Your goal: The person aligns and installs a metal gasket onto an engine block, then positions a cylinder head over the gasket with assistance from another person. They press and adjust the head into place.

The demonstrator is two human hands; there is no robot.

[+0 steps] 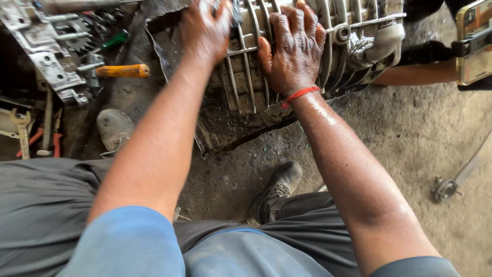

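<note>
A large ribbed grey metal gearbox casing [353, 46] lies on the dirty ground at the top centre. My right hand [293, 48] rests flat on its ribs, fingers spread, a red thread around the wrist. My left hand [205, 28] presses on the casing's upper left part; its fingertips are cut off by the frame's top edge, so whether they grip anything is unclear. Both forearms reach forward from my lap.
At the left lie metal parts, a gear [77, 33], an orange-handled tool [122, 71], spanners [20, 128] and red-handled pliers [55, 141]. My shoes [114, 128] [277, 190] rest on the ground. Another person's arm [420, 74] and a phone [474, 43] are at the upper right.
</note>
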